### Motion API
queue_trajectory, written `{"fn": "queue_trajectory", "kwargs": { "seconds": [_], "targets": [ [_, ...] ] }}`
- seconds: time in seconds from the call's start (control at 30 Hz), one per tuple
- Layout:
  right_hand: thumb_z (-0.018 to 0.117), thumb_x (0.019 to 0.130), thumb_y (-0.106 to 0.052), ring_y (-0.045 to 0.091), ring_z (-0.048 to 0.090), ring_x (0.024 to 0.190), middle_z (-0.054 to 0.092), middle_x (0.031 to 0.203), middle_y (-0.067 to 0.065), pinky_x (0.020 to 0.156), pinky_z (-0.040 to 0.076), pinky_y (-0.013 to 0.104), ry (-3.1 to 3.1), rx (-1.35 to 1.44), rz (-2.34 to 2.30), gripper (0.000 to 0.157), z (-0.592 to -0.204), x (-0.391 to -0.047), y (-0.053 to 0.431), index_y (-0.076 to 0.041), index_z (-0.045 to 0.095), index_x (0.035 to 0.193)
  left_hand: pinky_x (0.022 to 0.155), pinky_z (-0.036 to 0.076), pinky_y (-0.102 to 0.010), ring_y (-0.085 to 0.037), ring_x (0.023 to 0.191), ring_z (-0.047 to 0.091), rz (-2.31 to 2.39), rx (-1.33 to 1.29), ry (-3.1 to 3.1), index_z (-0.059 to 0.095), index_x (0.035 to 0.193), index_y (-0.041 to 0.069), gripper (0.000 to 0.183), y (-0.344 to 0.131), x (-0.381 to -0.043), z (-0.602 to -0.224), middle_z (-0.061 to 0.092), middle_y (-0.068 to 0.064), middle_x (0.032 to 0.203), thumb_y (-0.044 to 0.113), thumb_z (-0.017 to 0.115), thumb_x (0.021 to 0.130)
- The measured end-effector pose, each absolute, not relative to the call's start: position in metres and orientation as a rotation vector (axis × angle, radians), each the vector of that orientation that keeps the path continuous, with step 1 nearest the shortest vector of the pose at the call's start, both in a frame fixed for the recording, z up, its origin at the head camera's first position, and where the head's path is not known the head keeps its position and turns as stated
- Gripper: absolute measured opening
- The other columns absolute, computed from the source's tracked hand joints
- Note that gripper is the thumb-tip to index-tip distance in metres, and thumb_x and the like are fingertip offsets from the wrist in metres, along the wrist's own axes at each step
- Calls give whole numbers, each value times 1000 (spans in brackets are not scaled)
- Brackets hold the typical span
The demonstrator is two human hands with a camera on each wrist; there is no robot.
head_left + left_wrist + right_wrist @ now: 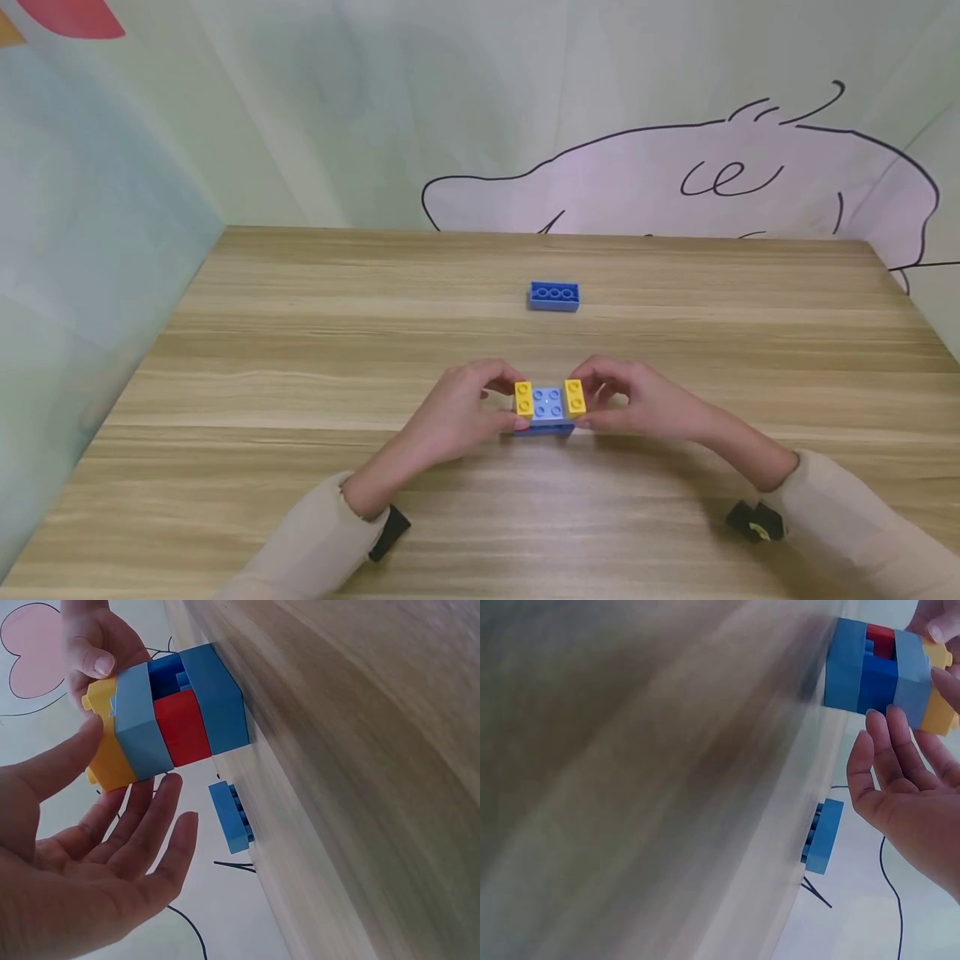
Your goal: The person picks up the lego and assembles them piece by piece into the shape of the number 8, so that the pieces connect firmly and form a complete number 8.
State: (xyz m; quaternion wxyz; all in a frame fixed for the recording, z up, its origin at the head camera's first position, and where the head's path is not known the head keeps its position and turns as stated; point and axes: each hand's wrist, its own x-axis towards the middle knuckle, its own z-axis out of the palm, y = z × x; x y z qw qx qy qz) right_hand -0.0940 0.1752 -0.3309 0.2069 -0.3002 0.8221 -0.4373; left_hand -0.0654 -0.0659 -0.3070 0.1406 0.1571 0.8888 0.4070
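A small stack of toy building bricks stands on the table before me. At its base is a blue brick (216,701); a red brick (183,729) and a darker blue brick (877,681) sit on that, with a gap between them. A light blue brick (547,403) spans both. Two yellow bricks (523,400) top its left and right ends. My left hand (461,410) pinches the left yellow brick between thumb and fingers. On the other side, my right hand (648,404) pinches the right yellow brick (574,398) likewise.
Beyond the stack, a loose blue brick (554,305) lies on the wooden table (337,333) with its hollow underside up. A wall with a line drawing (637,183) rises behind the table's far edge.
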Motion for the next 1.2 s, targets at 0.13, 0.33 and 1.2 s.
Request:
{"fn": "queue_trajectory", "kwargs": {
  "seconds": [0.13, 0.33, 1.2],
  "targets": [
    [73, 76, -12, 18, 56, 90, 59, 101, 2, 77, 50, 33, 2258, -902, -1213, 40, -329, -97, 178, -4, 56, 112, 84, 45, -37, -17, 98, 57, 1173, 451, 2564, 62, 105, 9, 33, -66, -65, -307, 63, -2, 103, 12, 75, 75],
    [70, 79, -9, 18, 57, 90, 60, 102, 3, 78, 50, 35, 2221, -947, -1205, 41, -327, -100, 182, -3, 55, 116, 84, 45, -38, -17, 97, 57, 1182, 454, 2566, 63, 104, 9, 32, -66, -65, -307, 63, -2, 102, 12, 75, 75],
    [64, 84, -8, 21, 55, 88, 61, 96, 10, 80, 47, 36, 2398, -674, -1171, 36, -335, -142, 194, 3, 52, 116, 84, 45, -35, -17, 98, 57, 1163, 438, 2581, 63, 106, 9, 36, -65, -65, -307, 63, -2, 103, 13, 76, 74]
  ]
}}
